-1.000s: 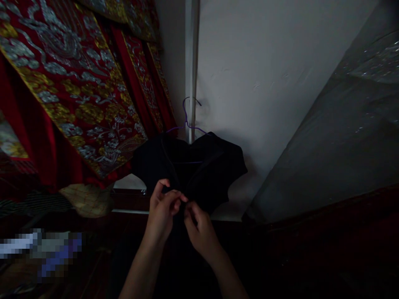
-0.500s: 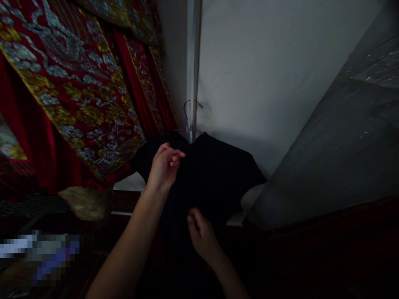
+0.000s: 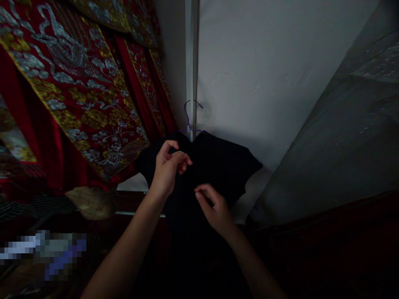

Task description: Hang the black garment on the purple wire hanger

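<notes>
Short-sleeved black garment (image 3: 218, 166) on purple hanger (image 3: 188, 118)

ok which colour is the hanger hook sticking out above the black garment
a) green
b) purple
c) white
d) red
b, the thin hanger hook shows purple against the pale wall, just above the neck of the black garment that the left hand and right hand are on.

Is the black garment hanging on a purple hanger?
Yes, the black garment hangs from a thin purple hanger whose hook rises above its neckline by the wall.
</notes>
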Demonstrator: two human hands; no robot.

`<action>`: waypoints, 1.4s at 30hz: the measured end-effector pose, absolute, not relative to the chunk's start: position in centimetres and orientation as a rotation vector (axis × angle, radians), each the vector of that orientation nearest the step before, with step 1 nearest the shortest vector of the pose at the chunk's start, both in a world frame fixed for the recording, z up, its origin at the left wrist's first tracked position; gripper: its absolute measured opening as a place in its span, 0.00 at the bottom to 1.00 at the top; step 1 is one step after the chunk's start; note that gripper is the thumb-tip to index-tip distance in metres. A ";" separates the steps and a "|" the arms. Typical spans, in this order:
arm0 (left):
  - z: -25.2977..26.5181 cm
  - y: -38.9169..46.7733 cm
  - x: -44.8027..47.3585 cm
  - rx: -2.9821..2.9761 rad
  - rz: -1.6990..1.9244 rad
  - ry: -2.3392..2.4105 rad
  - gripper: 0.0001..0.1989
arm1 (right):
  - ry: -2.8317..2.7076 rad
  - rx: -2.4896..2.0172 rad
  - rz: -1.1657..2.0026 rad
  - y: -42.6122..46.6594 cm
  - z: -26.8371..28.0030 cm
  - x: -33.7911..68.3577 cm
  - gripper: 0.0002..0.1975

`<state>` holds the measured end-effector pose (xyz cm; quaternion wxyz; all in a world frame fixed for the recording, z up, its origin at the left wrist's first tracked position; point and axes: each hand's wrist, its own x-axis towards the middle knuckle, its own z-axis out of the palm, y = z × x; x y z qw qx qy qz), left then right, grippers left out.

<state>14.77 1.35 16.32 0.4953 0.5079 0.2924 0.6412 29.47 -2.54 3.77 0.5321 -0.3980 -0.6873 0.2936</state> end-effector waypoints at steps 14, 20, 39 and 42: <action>15.0 1.2 14.1 1.415 1.498 0.690 0.15 | -1.768 -0.822 0.319 3.1 11.9 29.3 0.07; 14.3 0.8 14.5 1.487 1.555 0.679 0.12 | -1.700 -0.803 0.307 2.3 11.8 29.6 0.06; 13.5 1.9 13.8 1.482 1.646 0.710 0.13 | -1.686 -0.728 0.364 3.2 12.9 27.4 0.11; 13.8 2.6 13.9 1.474 1.632 0.715 0.14 | -1.675 -0.711 0.356 4.0 13.4 27.4 0.11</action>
